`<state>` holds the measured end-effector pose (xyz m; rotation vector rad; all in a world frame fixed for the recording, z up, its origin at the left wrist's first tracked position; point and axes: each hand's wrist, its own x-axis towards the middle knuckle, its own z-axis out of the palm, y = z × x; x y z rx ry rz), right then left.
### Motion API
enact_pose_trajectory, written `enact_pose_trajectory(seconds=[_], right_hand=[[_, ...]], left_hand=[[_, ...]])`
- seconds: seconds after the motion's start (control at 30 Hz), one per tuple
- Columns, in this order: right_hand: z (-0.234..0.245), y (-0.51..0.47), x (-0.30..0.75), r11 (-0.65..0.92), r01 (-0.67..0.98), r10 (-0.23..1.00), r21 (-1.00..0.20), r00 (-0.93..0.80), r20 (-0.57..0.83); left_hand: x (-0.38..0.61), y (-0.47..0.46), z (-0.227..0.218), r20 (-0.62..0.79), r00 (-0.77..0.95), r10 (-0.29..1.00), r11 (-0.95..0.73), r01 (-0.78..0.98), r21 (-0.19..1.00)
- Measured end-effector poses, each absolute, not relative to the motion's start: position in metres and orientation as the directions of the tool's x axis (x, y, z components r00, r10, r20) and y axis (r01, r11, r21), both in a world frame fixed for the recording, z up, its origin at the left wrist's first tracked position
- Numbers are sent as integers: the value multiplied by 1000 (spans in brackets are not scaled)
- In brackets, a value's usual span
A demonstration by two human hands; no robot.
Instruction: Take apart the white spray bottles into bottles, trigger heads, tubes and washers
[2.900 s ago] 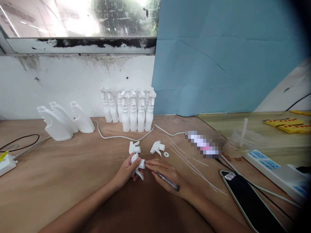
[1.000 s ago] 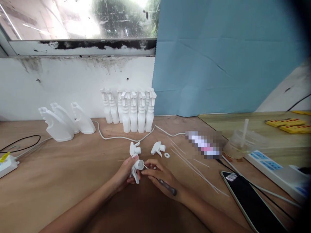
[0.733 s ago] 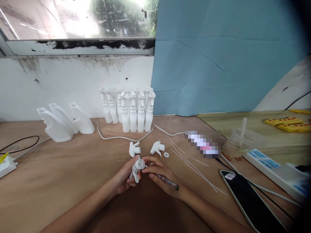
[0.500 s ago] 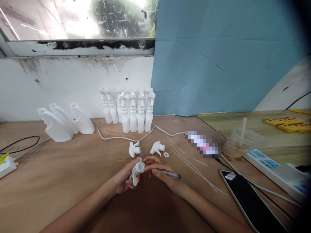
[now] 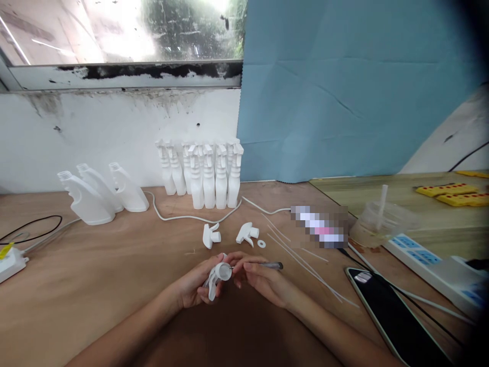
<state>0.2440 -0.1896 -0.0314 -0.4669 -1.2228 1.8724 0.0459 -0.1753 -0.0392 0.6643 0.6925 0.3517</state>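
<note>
My left hand (image 5: 195, 285) is closed around a white trigger spray head (image 5: 216, 278), its round collar turned toward my right hand. My right hand (image 5: 260, 278) grips a screwdriver (image 5: 272, 265) with a clear grey handle, and its thin shaft reaches the collar's opening. Whether the tip touches the inside cannot be made out. Just beyond my hands lie two more spray heads, one on the left (image 5: 211, 236) and another on the right (image 5: 247, 234). A small white washer (image 5: 261, 244) rests beside the right one.
Several assembled spray bottles (image 5: 209, 178) stand against the wall. Three open white bottles (image 5: 91, 201) are at the left. Thin white tubes (image 5: 301, 262) lie right of my hands, near a phone (image 5: 393, 316), a power strip (image 5: 431, 270) and a plastic cup (image 5: 378, 224).
The spray head has turned and dropped slightly, so its collar faces more toward my right hand. The screwdriver lies more level, its handle end a little higher.
</note>
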Motion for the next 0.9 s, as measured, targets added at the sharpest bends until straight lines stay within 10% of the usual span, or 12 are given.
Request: enact_pose_trajectory(seconds=[0.63,0.9], right_hand=[[-30,-189,248,-189,-373,807,-908,-586,72],[-37,-188,242,-202,-317,889,-927,-457,-37]], left_hand=[[57,-184,-54,-134,383,914,156,-26,987],[50,-186,-49,127,146,981,-166,297,941]])
